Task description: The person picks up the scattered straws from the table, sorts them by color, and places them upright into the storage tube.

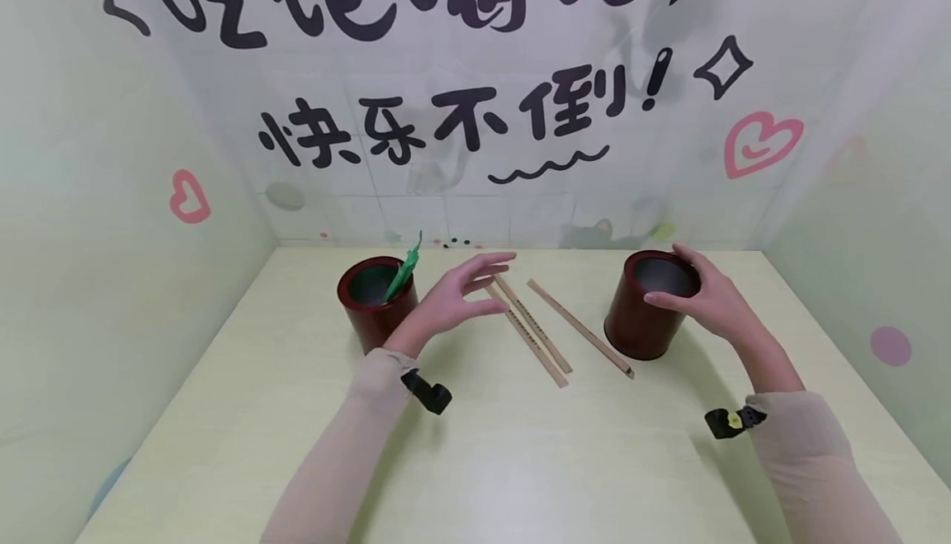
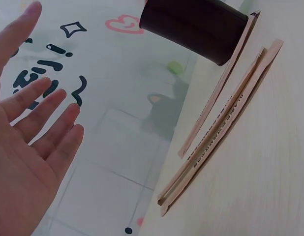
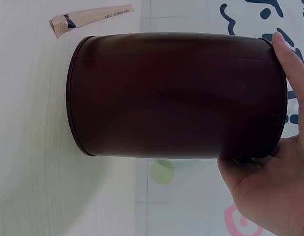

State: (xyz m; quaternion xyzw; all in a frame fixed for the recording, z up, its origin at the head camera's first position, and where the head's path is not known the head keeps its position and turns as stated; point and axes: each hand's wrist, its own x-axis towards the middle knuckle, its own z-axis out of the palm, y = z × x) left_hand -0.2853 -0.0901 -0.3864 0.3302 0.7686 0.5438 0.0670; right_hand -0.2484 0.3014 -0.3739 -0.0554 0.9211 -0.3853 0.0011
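Observation:
My right hand [image 1: 709,292] grips the rim of a dark red cylindrical holder [image 1: 646,321], thumb on the near side and fingers round the far side. In the right wrist view, this holder [image 3: 176,98] stands upright with its base at the table. My left hand [image 1: 456,292] hovers with loosely spread fingers and holds nothing. Near its fingertips lie two slim paper-wrapped chopstick packets [image 1: 531,321], side by side, with printed text on the wrappers. A third packet [image 1: 579,328] lies at a slant between them and the right holder.
Behind my left wrist stands a second dark red holder [image 1: 364,317], partly hidden by the arm. A green, uneven-edged object [image 1: 404,270] sticks up out of it. The pale table [image 1: 490,461] meets a printed white backdrop [image 1: 416,214] at its rear edge.

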